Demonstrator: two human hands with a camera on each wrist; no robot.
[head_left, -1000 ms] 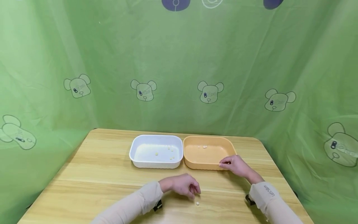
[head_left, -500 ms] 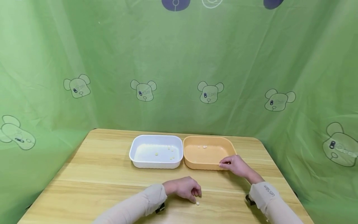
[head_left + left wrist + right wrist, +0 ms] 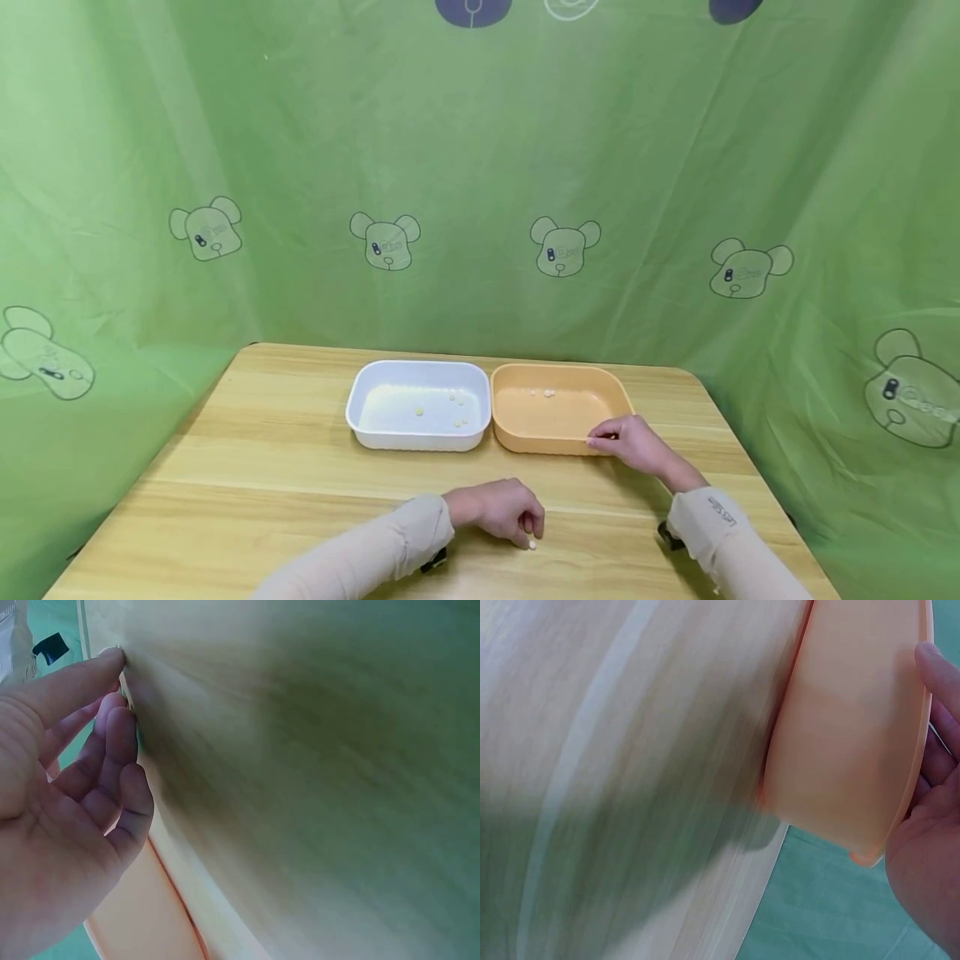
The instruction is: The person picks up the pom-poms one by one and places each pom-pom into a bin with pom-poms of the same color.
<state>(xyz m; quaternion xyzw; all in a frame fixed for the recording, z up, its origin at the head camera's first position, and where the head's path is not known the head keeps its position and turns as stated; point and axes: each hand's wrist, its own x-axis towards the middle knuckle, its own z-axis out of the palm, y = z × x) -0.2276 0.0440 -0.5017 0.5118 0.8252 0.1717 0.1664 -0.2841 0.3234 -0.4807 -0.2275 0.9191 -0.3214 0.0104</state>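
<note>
A wooden table (image 3: 262, 467) is backed by a green curtain (image 3: 480, 167). A white tray (image 3: 360, 398) and an orange tray (image 3: 607, 392) are set side by side, touching, with small pale pellets scattered in each. The orange tray's near rim is held by the right hand (image 3: 637, 443). A small white pellet (image 3: 532, 545) on the table is pinched by the curled fingertips of the left hand (image 3: 504, 510)

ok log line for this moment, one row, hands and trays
left hand: fingertips on small pale bead on wooden table | right hand: holds rim of orange plastic tray | white plastic tray: holds few beads
</note>
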